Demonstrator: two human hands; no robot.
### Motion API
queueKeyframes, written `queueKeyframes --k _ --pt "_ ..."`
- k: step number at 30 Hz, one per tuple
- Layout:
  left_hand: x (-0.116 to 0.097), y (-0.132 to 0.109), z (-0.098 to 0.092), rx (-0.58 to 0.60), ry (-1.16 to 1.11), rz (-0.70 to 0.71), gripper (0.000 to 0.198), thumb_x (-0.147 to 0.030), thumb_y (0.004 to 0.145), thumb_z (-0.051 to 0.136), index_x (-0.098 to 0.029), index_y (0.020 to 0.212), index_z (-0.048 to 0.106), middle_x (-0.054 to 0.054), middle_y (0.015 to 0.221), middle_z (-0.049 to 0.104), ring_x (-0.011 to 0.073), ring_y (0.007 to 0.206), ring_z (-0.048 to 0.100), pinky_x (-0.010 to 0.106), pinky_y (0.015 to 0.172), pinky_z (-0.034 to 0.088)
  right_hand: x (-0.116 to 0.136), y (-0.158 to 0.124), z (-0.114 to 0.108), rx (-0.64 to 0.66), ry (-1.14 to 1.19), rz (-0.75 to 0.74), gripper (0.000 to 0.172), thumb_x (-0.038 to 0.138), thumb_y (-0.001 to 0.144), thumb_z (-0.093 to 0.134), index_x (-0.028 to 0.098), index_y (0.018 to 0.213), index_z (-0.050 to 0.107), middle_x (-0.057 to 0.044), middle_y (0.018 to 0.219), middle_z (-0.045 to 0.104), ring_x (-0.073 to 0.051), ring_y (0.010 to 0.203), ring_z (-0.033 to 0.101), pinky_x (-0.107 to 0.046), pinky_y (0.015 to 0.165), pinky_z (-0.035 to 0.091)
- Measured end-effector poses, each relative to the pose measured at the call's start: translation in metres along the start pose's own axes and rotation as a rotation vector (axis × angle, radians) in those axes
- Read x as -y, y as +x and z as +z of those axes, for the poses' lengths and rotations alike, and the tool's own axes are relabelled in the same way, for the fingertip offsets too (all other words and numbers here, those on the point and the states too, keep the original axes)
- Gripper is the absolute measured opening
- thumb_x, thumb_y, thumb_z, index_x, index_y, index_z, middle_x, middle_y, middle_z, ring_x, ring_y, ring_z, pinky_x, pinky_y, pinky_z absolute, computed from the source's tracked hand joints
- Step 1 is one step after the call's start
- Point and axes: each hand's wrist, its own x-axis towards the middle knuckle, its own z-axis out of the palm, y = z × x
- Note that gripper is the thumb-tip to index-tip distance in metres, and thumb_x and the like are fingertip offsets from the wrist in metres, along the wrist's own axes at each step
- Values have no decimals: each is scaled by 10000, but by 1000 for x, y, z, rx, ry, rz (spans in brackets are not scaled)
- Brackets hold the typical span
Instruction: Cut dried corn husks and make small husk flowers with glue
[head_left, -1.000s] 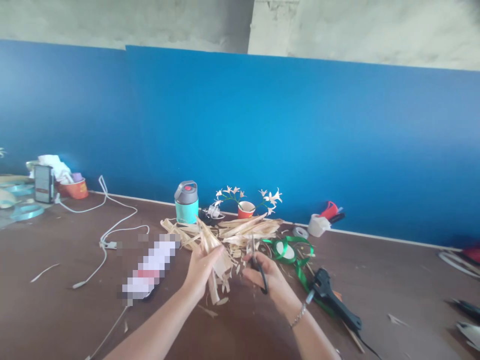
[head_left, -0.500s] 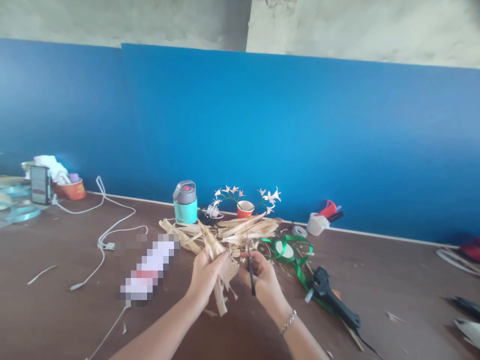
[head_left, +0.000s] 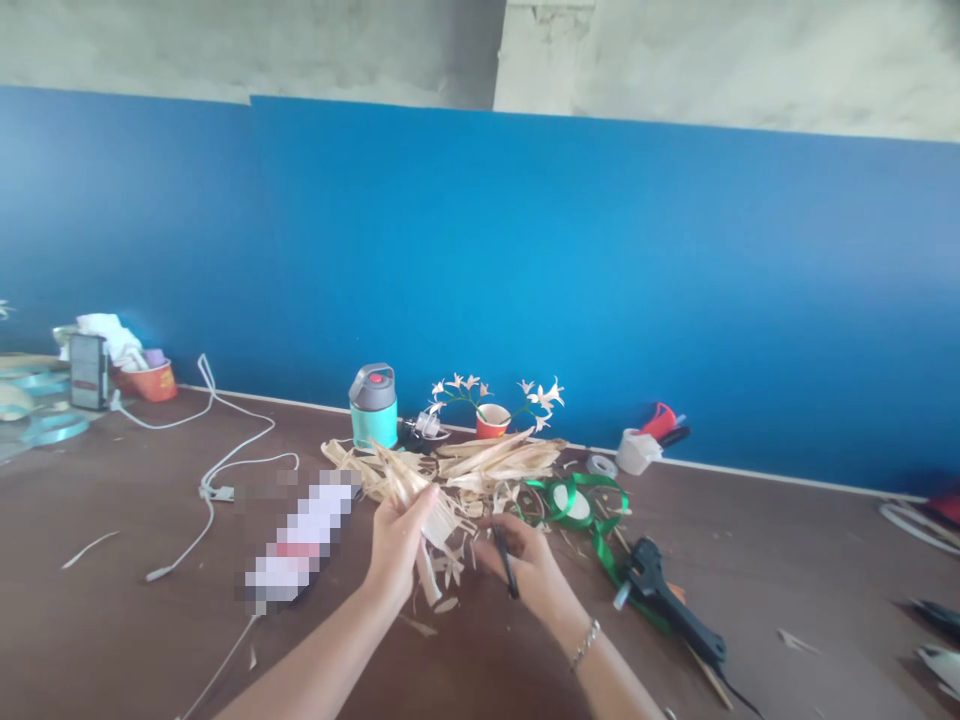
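My left hand (head_left: 400,545) is closed around a piece of dried corn husk (head_left: 441,525), its pointed end up and loose strips hanging below. To its right, my right hand (head_left: 521,560) grips slim black-handled scissors (head_left: 505,560); the blades point away from me and are hard to make out now. The hands are a short way apart above the brown table. Behind them lies a heap of dried husks (head_left: 502,460). Small husk scraps (head_left: 448,605) are under and beside the held piece.
A turquoise flask (head_left: 373,420) and an orange cup (head_left: 493,422) with white flower stems stand behind the husks. On the right are green ribbon (head_left: 574,502) and a black glue gun (head_left: 675,605). A blurred-out item (head_left: 300,545) and white cables (head_left: 214,475) lie left.
My left hand has moved slightly left with the husk, which has tilted left. My right hand has turned the scissors, so their blades show less. The view has shifted slightly.
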Motion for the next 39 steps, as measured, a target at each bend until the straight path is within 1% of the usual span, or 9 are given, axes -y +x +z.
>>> queueKeyframes --k 4,8,12,15,22,26,31,36,39 --pt "-4 -1 1 -2 -30 16 248 -348 649 715 -147 634 570 -19 490 602 141 440 573 223 437 429 6 -7 6 190 84 78 470 479 571 743 123 849 615 8 596 578 -105 528 511 -218 499 402" --pt "-6 -3 3 11 -32 10 257 -370 652 706 -152 633 570 -15 486 606 146 432 574 229 434 436 7 -10 8 261 81 125 507 518 573 732 123 863 603 2 583 599 -98 486 523 -204 456 395" --pt "-5 -5 4 -1 -39 3 268 -377 644 711 -154 655 562 -13 499 610 148 435 577 234 442 449 2 -8 9 271 72 111 503 525 555 738 118 818 599 10 548 587 -83 438 497 -193 422 382" --pt "-2 -5 3 10 -42 -7 275 -380 652 708 -155 654 551 -25 488 589 139 424 561 226 424 433 0 -7 9 290 68 98 490 530 571 726 114 802 608 6 550 590 -79 425 494 -191 411 382" --pt "3 -6 3 43 -42 -13 259 -366 692 683 -153 658 540 -33 477 563 117 415 531 207 409 402 9 -10 10 312 67 83 512 562 565 712 106 770 603 5 540 578 -74 428 487 -184 408 376" --pt "3 -6 3 39 -35 -9 260 -357 698 681 -148 646 536 -32 472 553 107 412 521 199 404 396 9 -11 10 294 36 100 510 572 560 707 117 758 591 19 516 559 -69 413 466 -182 396 360" --pt "3 -5 3 37 -44 -31 269 -366 689 684 -149 635 534 -28 466 559 116 404 532 206 399 407 7 -10 10 275 7 111 487 563 587 692 122 760 581 45 473 512 -52 382 416 -166 358 311" --pt "2 -6 3 37 -42 -34 278 -385 675 688 -144 649 551 -17 469 578 144 401 555 225 382 426 10 -10 10 261 -12 130 488 579 569 690 130 714 563 62 441 478 -41 362 384 -156 331 258" --pt "0 -7 5 28 -46 -24 273 -375 674 690 -138 656 556 -12 473 586 138 392 550 220 374 427 12 -10 9 262 -33 125 486 592 577 675 135 690 554 68 428 468 -34 351 366 -155 324 233"
